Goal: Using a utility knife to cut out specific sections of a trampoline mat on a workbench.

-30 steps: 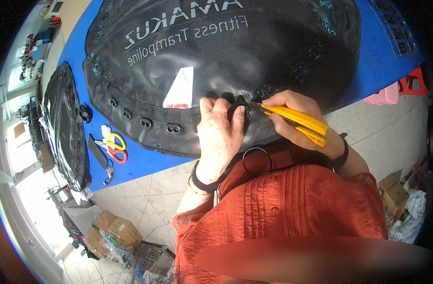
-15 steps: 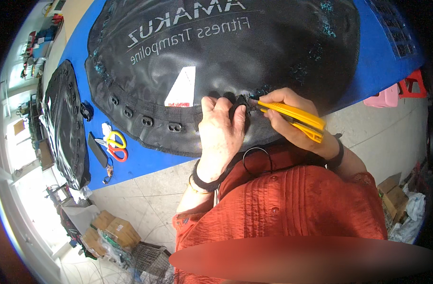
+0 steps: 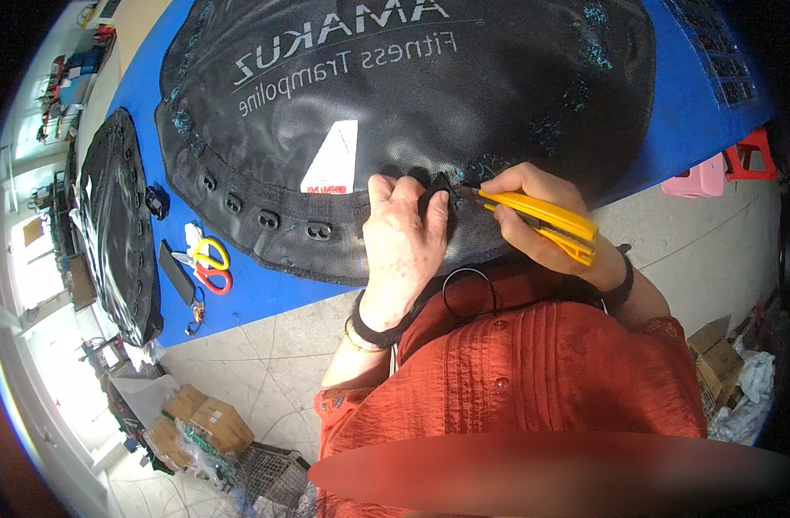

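A black mesh trampoline mat (image 3: 265,155) with printed lettering lies on a blue table. My left hand (image 3: 403,229) is closed on its near border, and a pinched fold of black fabric (image 3: 437,186) stands up between thumb and fingers. In my right hand (image 3: 533,203) is a yellow utility knife (image 3: 546,216); its tip points left, a little apart from the fold. Black double-holed fittings (image 3: 320,230) line the border left of my hand. A white label (image 3: 333,160) lies on the mat just beyond my fingers.
Left of the mat lie yellow-and-red scissors (image 3: 209,259) and a black strip (image 3: 177,272). Another folded black mat (image 3: 117,224) is at the table's left edge. Pink (image 3: 699,176) and red stools (image 3: 751,155) stand at right. Cardboard boxes (image 3: 213,423) sit on the floor.
The knife in my right hand has drawn back slightly to the right, away from the fabric fold. My left hand has stayed in place, and the fold's tip now shows more plainly.
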Motion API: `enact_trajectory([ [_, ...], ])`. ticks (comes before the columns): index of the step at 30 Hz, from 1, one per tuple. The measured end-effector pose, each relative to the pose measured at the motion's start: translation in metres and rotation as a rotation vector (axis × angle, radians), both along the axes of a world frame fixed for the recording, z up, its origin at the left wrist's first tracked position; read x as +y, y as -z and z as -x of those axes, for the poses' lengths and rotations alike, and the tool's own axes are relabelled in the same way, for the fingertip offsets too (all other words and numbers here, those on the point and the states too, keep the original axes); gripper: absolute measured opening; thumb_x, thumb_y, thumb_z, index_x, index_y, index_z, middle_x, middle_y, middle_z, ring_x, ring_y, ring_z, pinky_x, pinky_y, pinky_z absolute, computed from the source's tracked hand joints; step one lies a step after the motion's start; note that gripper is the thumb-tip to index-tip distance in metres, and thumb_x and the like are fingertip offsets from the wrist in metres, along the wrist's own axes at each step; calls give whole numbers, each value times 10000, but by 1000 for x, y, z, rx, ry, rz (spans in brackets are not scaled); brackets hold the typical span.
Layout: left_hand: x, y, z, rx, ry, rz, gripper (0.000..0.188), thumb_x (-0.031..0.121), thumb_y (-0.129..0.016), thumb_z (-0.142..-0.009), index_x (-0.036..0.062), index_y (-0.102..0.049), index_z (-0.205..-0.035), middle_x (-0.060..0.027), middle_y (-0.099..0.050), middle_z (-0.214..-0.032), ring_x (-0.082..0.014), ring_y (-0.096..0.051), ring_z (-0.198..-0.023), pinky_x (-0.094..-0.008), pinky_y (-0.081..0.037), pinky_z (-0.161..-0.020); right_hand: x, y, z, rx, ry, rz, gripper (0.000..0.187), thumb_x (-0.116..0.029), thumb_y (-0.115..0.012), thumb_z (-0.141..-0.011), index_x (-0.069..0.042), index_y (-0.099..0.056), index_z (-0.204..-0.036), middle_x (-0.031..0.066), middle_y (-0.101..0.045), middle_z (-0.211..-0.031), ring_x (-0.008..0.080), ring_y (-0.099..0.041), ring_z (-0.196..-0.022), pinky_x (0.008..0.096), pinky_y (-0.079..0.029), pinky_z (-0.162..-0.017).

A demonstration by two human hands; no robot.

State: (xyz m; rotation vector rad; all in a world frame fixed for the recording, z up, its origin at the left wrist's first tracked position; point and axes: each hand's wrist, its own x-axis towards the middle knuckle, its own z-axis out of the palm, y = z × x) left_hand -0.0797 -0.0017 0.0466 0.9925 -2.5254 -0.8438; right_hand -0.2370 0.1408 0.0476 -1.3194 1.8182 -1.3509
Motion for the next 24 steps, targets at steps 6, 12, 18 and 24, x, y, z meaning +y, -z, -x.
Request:
enact_trajectory([
  [6,0,0,1,3,-5,-5,205,154,-758,-901,-3,-630,-935,-203,-563,-967,-416,-673,-763,-472,-564,-660,4,3,3,43,-24,-31,200,-68,-694,-862,-49,-646,-1055,122,-699,-928,297,-713,-830,362,-549,-743],
  [12,-1,1,1,28,-9,-3,196,150,-759,-899,4,-631,-924,-204,-567,-960,-410,-668,-764,-472,-563,-666,9,0,3,-167,-17,-97,184,-93,-671,-924,-42,-648,-1099,77,-695,-930,171,-698,-824,314,-543,-750],
  [18,-1,1,1,42,-2,-4,172,137,-749,-903,14,-630,-920,-200,-571,-950,-402,-666,-755,-462,-566,-665,-6,4,-4,-197,91,42,209,-79,-649,-966,-36,-635,-1170,79,-697,-1008,114,-684,-869,277,-545,-783],
  [24,1,2,2,63,-33,-12,195,160,-766,-899,28,-623,-893,-152,-542,-869,-330,-608,-721,-419,-515,-651,-16,14,-8,-147,89,96,207,-74,-651,-975,-30,-630,-1176,86,-695,-1020,139,-691,-885,282,-550,-794],
])
